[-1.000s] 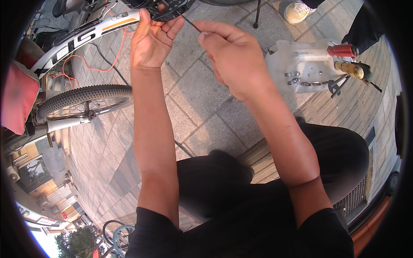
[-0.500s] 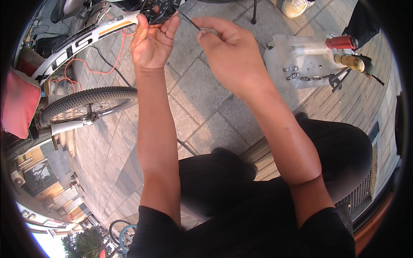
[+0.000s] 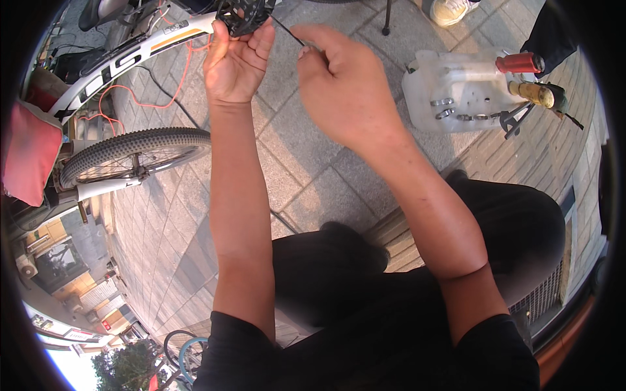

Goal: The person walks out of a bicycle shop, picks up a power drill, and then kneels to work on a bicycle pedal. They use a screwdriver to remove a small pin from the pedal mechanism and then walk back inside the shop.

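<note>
At the top of the view, my left hand is closed around a black bike part at the end of the white bicycle frame. Its thumb presses one side and its fingers curl behind; the upper edge of the view cuts the part off. To the right of it, my right hand pinches a thin black rod between thumb and forefinger. The rod slants from the black part down to my fingertips. Whether it is a hex key or a stiff cable I cannot tell.
A cut-open translucent plastic jug on the paving at right carries metal rings, a red-handled tool and a yellow-handled tool. A bicycle wheel and orange cord lie left. Another person's shoe stands at the far right.
My right hand has turned slightly, its knuckles and wrist shifting a little to the left while the fingertips stay on the rod. The left hand keeps its hold on the black bike part.
</note>
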`<state>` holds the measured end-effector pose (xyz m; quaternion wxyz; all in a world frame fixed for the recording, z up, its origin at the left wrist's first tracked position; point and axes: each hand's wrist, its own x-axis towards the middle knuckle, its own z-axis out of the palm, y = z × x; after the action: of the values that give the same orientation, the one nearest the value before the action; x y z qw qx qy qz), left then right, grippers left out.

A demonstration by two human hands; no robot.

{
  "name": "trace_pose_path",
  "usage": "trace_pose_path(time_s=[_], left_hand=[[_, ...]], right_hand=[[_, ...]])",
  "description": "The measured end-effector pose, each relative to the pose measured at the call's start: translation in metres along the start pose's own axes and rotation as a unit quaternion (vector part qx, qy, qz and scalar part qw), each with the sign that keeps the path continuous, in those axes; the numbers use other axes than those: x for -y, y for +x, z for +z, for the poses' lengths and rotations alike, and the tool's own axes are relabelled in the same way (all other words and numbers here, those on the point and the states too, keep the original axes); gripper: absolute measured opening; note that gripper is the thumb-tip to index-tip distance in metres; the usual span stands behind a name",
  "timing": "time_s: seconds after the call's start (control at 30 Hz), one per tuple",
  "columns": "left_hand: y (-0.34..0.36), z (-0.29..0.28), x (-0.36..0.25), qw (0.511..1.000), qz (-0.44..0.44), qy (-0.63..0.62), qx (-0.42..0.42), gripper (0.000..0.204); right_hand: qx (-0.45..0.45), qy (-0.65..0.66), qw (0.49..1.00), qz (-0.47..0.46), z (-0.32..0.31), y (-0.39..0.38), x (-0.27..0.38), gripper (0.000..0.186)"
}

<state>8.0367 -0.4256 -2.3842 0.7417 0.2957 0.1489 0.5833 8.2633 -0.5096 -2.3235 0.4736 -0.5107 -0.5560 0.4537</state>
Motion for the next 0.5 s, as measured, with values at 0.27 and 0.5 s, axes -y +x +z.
trace_pose_path(time_s=[0.27, 0.5], left_hand=[[0.000, 0.000, -0.017, 0.999, -0.028, -0.012, 0.036, 0.053], [-0.012, -0.007, -0.023, 0.999, -0.026, -0.002, 0.024, 0.054]], right_hand=[[0.030, -0.255, 0.961, -0.103, -0.009, 0.007, 0.019, 0.025], [0.074, -0.078, 0.989, -0.105, -0.007, 0.019, 0.003, 0.031]])
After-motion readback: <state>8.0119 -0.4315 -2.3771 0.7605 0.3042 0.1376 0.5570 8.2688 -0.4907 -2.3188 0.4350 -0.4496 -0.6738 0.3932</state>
